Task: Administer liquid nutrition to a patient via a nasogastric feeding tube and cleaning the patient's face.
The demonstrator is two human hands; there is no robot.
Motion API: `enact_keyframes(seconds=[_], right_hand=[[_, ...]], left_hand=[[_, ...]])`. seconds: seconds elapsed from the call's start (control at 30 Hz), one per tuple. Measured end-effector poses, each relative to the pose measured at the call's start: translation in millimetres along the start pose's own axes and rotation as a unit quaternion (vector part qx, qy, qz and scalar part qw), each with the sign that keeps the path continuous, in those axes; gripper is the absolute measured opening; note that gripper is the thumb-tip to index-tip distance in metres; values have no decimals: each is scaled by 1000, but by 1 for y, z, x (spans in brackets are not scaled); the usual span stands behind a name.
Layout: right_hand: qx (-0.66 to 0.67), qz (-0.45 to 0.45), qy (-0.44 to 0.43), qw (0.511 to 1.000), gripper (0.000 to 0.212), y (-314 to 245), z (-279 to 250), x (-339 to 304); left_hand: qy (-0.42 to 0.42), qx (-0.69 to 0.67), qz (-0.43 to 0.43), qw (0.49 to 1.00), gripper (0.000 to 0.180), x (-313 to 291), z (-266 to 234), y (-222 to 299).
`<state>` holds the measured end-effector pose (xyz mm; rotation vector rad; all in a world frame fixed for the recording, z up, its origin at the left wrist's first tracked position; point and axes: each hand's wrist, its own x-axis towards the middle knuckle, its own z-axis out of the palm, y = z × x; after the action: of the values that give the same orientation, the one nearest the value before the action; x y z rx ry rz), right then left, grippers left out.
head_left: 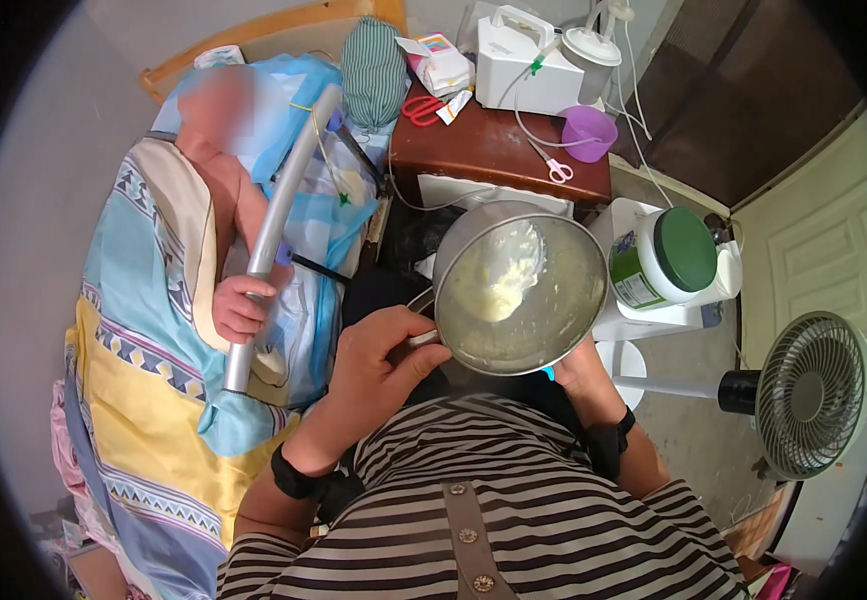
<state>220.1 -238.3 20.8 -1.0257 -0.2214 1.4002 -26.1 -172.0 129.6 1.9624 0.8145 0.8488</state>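
In front of my chest a metal cup (474, 345) is tilted so that its mouth faces me. Pale yellow, soft, mashed-looking stuff (509, 290) clings to its inside. My left hand (384, 365) is closed round the handle at the cup's left side. Behind the cup's lower right rim is my right hand (584, 375), its fingers mostly hidden by the cup. A small bit of something bright blue (550, 373) shows beside it; I cannot tell what it belongs to.
At left a person lies in a bed, a hand (242, 310) on the grey bed rail (284, 220). A brown cabinet (494, 150) bears a white machine (524, 65), scissors (560, 171) and a purple cup (589, 133). At right stand a green-lidded tub (689, 250) and a fan (809, 395).
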Motion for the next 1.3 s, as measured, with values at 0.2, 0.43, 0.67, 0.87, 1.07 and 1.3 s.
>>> enact_keyframes(seconds=[0.2, 0.43, 0.67, 0.87, 1.07, 1.3], right_hand=[[-18, -28, -12, 999, 39, -2, 2, 6], [-11, -56, -43, 997, 39, 1, 3, 19], [-104, -39, -2, 994, 47, -10, 18, 23], [-101, -14, -42, 994, 60, -18, 12, -3], [-308, -37, -167, 936, 73, -41, 19, -39], [-740, -195, -170, 620, 56, -78, 75, -37]], left_hand=[[-2, 22, 25, 999, 18, 5, -3, 6], [19, 35, 1, 999, 22, 10, 1, -4], [76, 16, -51, 996, 24, 9, 7, -31], [153, 62, -73, 984, 25, 10, 9, -58], [182, 125, -51, 974, 26, 6, 16, -86], [192, 126, -45, 972, 25, -1, 31, -92]])
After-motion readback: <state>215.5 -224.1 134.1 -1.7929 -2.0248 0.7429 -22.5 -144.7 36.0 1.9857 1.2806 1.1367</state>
